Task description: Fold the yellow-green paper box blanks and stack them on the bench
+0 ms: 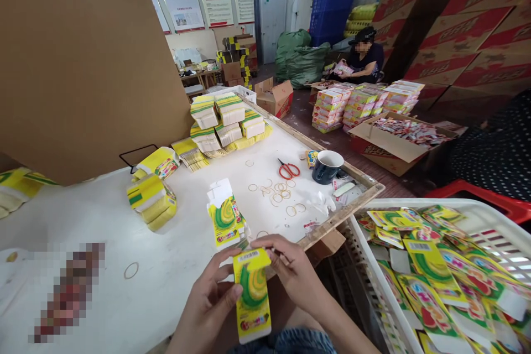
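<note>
A yellow and green printed carton (254, 296) is held upright over the near table edge, its barcode end toward the top. My left hand (213, 287) grips it along the left side, thumb on the front face. At the upper right corner, the fingers of my right hand (286, 265) pinch the carton's top end. Just beyond my hands lies a small stack of matching cartons (225, 221) with white flaps at the far end.
Bundled flat cartons (228, 130) are piled at the back, with more bundles (152, 199) at left. Rubber bands (279, 191), red-handled scissors (288, 168) and a dark mug (327, 166) lie rightward. A white basket (477, 206) of cartons stands right. A person (367, 58) sits beyond.
</note>
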`<state>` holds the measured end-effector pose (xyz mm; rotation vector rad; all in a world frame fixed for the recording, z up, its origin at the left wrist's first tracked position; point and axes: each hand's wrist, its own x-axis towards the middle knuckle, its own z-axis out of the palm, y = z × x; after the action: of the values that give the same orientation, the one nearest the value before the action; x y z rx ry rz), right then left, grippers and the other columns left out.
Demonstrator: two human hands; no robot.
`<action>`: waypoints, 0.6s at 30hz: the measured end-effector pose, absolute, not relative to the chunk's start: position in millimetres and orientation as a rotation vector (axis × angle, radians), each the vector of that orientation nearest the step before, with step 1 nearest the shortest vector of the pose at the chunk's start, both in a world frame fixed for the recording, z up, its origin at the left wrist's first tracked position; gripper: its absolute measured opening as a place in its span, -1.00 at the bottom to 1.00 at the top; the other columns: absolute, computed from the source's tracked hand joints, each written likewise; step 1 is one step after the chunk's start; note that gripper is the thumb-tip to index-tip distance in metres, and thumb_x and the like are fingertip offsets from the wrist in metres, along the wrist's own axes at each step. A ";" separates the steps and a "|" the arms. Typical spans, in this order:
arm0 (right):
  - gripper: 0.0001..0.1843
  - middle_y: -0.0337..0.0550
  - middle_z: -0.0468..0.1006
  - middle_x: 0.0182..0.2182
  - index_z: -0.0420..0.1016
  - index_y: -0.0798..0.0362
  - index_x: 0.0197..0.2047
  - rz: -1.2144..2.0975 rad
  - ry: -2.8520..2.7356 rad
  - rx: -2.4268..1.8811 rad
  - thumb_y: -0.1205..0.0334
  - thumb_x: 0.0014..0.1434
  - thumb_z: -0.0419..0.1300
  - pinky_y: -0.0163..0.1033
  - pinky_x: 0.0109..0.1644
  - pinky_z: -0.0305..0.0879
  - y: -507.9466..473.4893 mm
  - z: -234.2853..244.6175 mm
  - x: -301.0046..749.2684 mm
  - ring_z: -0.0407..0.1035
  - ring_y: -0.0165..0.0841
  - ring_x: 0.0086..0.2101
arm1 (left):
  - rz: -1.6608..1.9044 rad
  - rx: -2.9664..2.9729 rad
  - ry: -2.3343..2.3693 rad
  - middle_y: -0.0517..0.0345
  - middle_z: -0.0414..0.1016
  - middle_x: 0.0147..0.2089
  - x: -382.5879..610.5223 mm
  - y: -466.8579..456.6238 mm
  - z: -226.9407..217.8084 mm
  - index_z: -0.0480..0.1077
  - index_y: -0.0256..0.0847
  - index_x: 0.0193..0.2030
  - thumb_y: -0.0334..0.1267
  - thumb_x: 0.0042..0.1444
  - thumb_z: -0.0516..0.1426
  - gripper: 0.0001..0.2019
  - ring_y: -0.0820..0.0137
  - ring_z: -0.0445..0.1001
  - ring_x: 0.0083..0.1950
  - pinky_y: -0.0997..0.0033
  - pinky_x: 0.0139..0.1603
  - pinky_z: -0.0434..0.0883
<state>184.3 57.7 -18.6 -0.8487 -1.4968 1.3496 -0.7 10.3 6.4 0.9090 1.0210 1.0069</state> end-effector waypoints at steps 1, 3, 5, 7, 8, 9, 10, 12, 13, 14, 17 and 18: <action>-0.70 -0.10 0.50 -0.20 0.54 -0.04 -0.09 1.326 -1.536 -0.839 0.08 0.31 0.03 -0.19 -0.03 0.26 59.3 -16.7 186.9 0.37 -0.26 -0.11 | 1.019 0.946 1.060 -0.03 0.55 0.04 -1.2 11.0 4.6 0.34 -0.05 0.09 -0.23 0.09 0.22 -0.61 0.11 0.59 -0.09 0.19 -0.13 0.51; -0.68 -0.12 0.50 -0.27 0.58 -0.02 -0.14 1.379 -1.573 -0.867 0.07 0.29 0.04 -0.22 -0.12 0.27 61.6 -14.0 190.4 0.38 -0.28 -0.21 | 1.053 1.015 1.129 -0.02 0.52 0.09 -1.3 11.9 -0.3 0.39 -0.06 0.05 -0.23 0.08 0.22 -0.64 0.11 0.59 -0.10 0.19 -0.12 0.53; -0.71 -0.25 0.45 -0.42 0.50 -0.04 -0.01 1.471 -1.615 -0.966 0.13 0.20 0.17 -0.32 -0.35 0.22 62.1 -14.4 189.9 0.32 -0.39 -0.42 | 1.076 1.045 1.164 0.00 0.51 0.11 -0.4 12.2 -5.9 0.39 -0.05 0.07 -0.22 0.10 0.21 -0.64 0.12 0.59 -0.08 0.19 -0.09 0.53; -0.58 -0.36 0.38 -0.51 0.41 -0.08 0.06 1.463 -1.696 -1.088 0.26 0.10 0.25 -0.38 -0.46 0.11 61.7 -17.6 186.3 0.21 -0.46 -0.53 | 1.038 1.076 1.159 0.00 0.52 0.10 0.8 12.2 -10.0 0.34 -0.04 0.12 -0.21 0.14 0.18 -0.61 0.12 0.57 -0.05 0.21 -0.07 0.52; -0.56 -0.38 0.37 -0.52 0.39 -0.09 0.06 1.423 -1.736 -1.146 0.31 0.08 0.24 -0.40 -0.47 0.08 61.6 -19.6 184.1 0.19 -0.46 -0.54 | 1.010 1.096 1.151 0.01 0.52 0.11 1.2 12.2 -11.2 0.31 -0.03 0.16 -0.21 0.16 0.16 -0.60 0.13 0.56 -0.02 0.22 -0.05 0.51; -0.57 -0.38 0.37 -0.52 0.37 -0.08 0.04 1.380 -1.770 -1.197 0.35 0.08 0.22 -0.40 -0.46 0.08 61.7 -21.5 182.1 0.20 -0.46 -0.53 | 0.983 1.115 1.142 0.02 0.51 0.12 1.4 12.1 -11.9 0.28 -0.01 0.18 -0.21 0.18 0.14 -0.59 0.14 0.55 0.01 0.23 -0.02 0.50; -0.59 -0.38 0.38 -0.52 0.37 -0.08 0.01 1.339 -1.798 -1.243 0.37 0.08 0.20 -0.41 -0.45 0.08 62.0 -23.0 180.6 0.22 -0.45 -0.52 | 0.961 1.130 1.130 0.03 0.51 0.13 1.4 12.0 -12.1 0.25 0.00 0.20 -0.21 0.19 0.12 -0.58 0.16 0.54 0.03 0.24 0.00 0.48; -0.61 -0.37 0.39 -0.52 0.34 -0.08 -0.02 1.277 -1.844 -1.307 0.38 0.07 0.19 -0.41 -0.43 0.08 62.6 -24.4 178.9 0.26 -0.44 -0.50 | 0.960 1.132 1.120 0.04 0.52 0.12 0.9 11.5 -11.6 0.22 0.02 0.22 -0.20 0.21 0.10 -0.57 0.17 0.52 0.05 0.26 0.03 0.46; -0.61 -0.38 0.38 -0.53 0.33 -0.08 -0.01 1.261 -1.864 -1.318 0.37 0.07 0.19 -0.41 -0.43 0.08 62.8 -24.3 178.5 0.26 -0.43 -0.50 | 0.965 1.124 1.117 0.03 0.53 0.11 0.7 11.1 -11.2 0.22 0.02 0.22 -0.21 0.21 0.11 -0.57 0.17 0.53 0.04 0.26 0.02 0.46; -0.60 -0.38 0.38 -0.53 0.31 -0.08 -0.01 1.253 -1.882 -1.319 0.36 0.06 0.20 -0.41 -0.43 0.08 62.7 -23.9 178.1 0.27 -0.42 -0.50 | 0.971 1.116 1.115 0.02 0.54 0.09 0.9 10.6 -10.7 0.22 0.02 0.22 -0.21 0.20 0.11 -0.56 0.17 0.53 0.03 0.26 0.00 0.47; -0.57 -0.41 0.35 -0.57 0.28 -0.09 -0.02 1.219 -1.903 -1.324 0.35 0.02 0.22 -0.41 -0.44 0.05 60.8 -22.3 175.1 0.26 -0.42 -0.53 | 0.992 1.078 1.113 -0.01 0.55 0.07 3.9 8.7 -9.3 0.24 0.01 0.21 -0.22 0.17 0.15 -0.56 0.15 0.56 -0.02 0.23 -0.04 0.49; -0.57 -0.42 0.33 -0.58 0.27 -0.08 -0.03 1.197 -1.898 -1.338 0.36 0.02 0.22 -0.40 -0.45 0.04 59.9 -21.9 173.3 0.25 -0.42 -0.54 | 1.006 1.058 1.116 -0.02 0.55 0.08 5.5 8.2 -8.7 0.26 0.00 0.20 -0.22 0.16 0.16 -0.55 0.14 0.57 -0.03 0.22 -0.04 0.50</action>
<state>173.3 59.9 -21.9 -1.3376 -1.8979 1.1970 5.5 8.2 -8.7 1.0580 1.1165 1.0058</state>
